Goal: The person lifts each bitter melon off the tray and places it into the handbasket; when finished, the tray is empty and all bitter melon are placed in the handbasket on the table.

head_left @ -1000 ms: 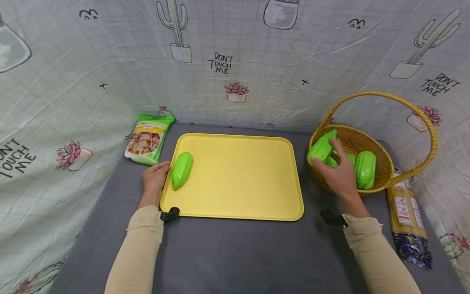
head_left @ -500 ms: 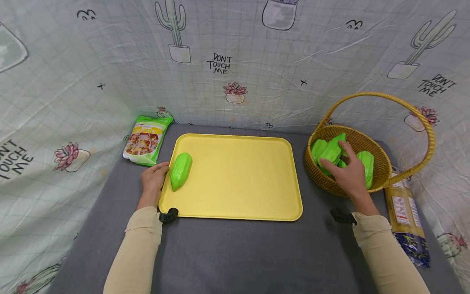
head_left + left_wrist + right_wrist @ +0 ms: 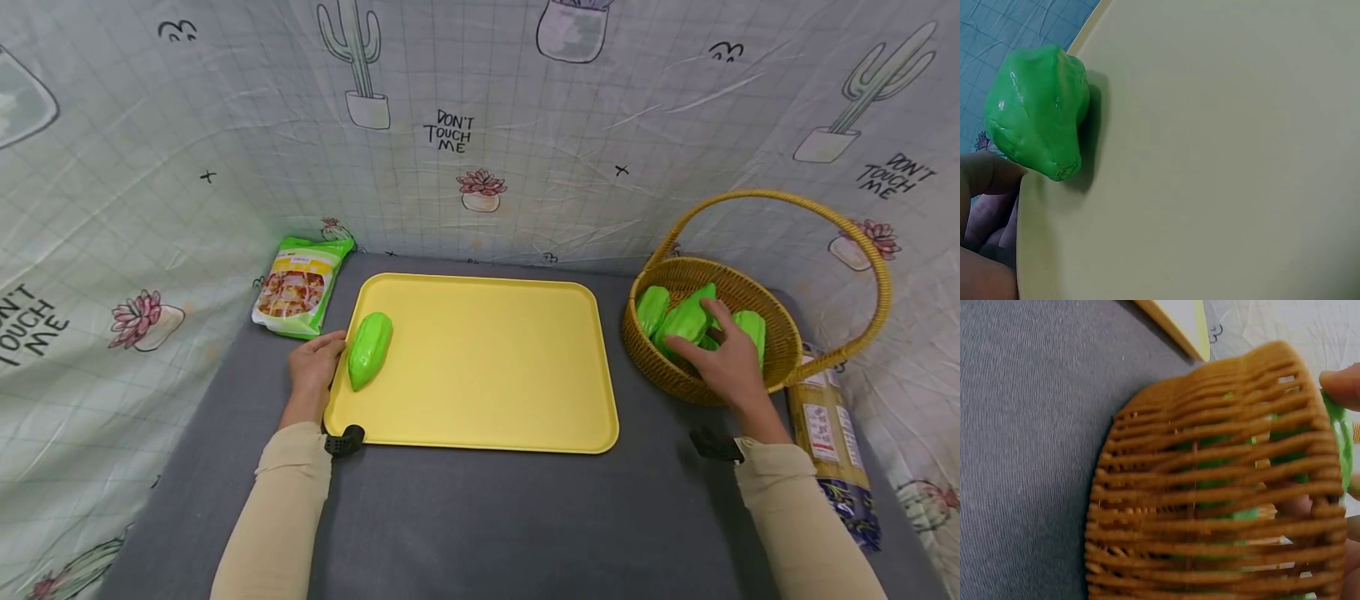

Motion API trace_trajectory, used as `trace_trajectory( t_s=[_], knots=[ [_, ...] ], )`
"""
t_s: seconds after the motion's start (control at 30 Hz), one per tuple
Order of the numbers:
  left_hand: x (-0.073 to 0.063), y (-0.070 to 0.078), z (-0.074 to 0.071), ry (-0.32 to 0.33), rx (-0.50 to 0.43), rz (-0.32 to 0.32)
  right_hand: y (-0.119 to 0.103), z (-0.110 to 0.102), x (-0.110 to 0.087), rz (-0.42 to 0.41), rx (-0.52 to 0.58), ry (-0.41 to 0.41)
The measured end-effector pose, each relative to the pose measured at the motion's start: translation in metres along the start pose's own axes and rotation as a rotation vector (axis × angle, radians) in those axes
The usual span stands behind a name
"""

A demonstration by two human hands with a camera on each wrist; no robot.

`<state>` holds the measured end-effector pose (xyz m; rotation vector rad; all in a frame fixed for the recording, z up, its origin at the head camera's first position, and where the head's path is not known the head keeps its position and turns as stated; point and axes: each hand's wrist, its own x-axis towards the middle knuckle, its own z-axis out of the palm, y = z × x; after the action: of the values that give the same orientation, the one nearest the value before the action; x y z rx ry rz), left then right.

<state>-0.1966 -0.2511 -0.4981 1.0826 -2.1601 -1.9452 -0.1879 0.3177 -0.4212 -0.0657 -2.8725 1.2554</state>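
My left hand [image 3: 313,367] is at the left rim of the yellow tray [image 3: 495,367], its bent fingers holding the edge. Just inside that rim lies a green ridged fruit [image 3: 371,350] with a pointed end; the left wrist view shows this fruit [image 3: 1038,112] close beside the fingertips. Inside the wicker basket [image 3: 675,387], my right hand [image 3: 727,358] grips a second green ridged fruit [image 3: 684,321] between thumb and fingers. Other similar fruits lie around it, one at the left [image 3: 652,308] and another partly behind the hand. In the right wrist view the basket wall [image 3: 1210,487] hides most of them.
The basket's tall arched handle [image 3: 810,200] rises over its right side. A long gold and blue packet [image 3: 832,442] lies to the right of the basket. Behind my left hand a green food bag [image 3: 303,286] rests by the patterned cloth backdrop [image 3: 525,167].
My right hand has moved right and down with the green ridged fruit, from the basket's left rim into it, uncovering another fruit at the left. My left hand stays at the tray.
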Motion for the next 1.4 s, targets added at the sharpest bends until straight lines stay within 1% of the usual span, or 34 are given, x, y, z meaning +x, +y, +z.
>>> trace_trajectory(
  t_s=[0.13,0.27,0.5,0.83,1.4],
  knots=[
    [0.001,0.000,0.000,0.004,0.004,0.001,0.003,-0.002,0.001,0.022,-0.049,-0.038],
    [0.001,0.000,0.000,0.008,0.009,0.007,0.005,-0.003,0.002,0.038,-0.072,-0.075],
    [0.001,-0.001,0.000,0.007,-0.002,0.005,0.007,-0.009,0.003,0.055,-0.039,-0.119],
    [0.001,-0.001,0.000,-0.004,0.004,0.007,0.009,-0.009,0.002,0.069,-0.028,-0.135],
    [0.000,-0.001,-0.002,-0.015,0.003,0.008,0.005,-0.011,-0.001,0.060,-0.023,-0.157]
  ],
)
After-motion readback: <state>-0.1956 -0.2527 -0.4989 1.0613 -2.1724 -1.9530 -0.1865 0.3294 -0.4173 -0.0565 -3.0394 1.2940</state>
